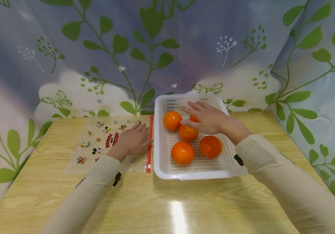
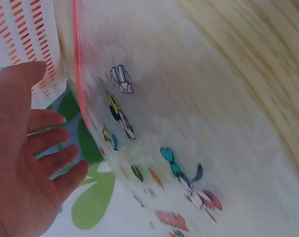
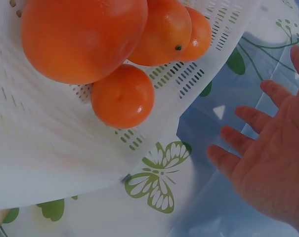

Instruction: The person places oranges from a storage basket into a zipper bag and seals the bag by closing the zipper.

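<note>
Several oranges (image 1: 182,153) lie in a white plastic basket (image 1: 163,175) with slotted walls. Above its back right part is my right hand (image 1: 205,119), fingers spread and holding nothing; it partly hides one orange. The right wrist view shows that hand (image 3: 273,153) apart from the oranges (image 3: 122,96). To the basket's left lies a clear zip bag (image 1: 81,167) with cartoon prints and a red zip edge (image 1: 150,146). My left hand (image 1: 133,140) is over the bag near that edge, its fingers extended. In the left wrist view this hand (image 2: 30,153) holds nothing.
Both the basket and the bag are on a light wooden table (image 1: 120,204). Behind and beside the table hangs a curtain (image 1: 185,58) printed with leaves and butterflies. The basket's back rim is close to it.
</note>
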Tool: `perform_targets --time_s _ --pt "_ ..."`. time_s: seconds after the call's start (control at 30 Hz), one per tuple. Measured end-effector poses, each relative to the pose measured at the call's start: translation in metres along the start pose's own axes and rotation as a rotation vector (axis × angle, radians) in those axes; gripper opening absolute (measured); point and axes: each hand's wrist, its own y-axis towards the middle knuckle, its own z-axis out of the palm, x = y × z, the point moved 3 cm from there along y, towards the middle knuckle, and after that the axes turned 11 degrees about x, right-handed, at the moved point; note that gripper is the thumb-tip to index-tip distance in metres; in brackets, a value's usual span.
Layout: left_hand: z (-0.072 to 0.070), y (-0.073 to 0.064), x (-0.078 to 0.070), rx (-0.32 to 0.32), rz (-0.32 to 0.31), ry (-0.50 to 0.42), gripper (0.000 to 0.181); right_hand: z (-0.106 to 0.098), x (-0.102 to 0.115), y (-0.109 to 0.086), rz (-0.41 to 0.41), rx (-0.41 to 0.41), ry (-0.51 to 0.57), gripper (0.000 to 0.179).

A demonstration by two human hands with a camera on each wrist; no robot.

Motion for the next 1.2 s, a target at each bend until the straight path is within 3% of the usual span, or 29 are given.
perform_targets --time_s 0.3,0.83,1.2 --pt "0.007 0.011 -0.004 0.022 -0.03 -0.046 0.038 0.001 0.003 0.003 -0.012 0.017 -0.004 0.072" --pt "0.01 0.016 -0.005 0.005 -0.105 -0.016 0.049 0.0 0.0 0.0 -0.017 0.016 -0.011 0.07" --pt "0.009 0.02 -0.01 -0.011 -0.102 -0.028 0.034 0.002 0.001 0.002 -0.021 0.021 0.002 0.07"
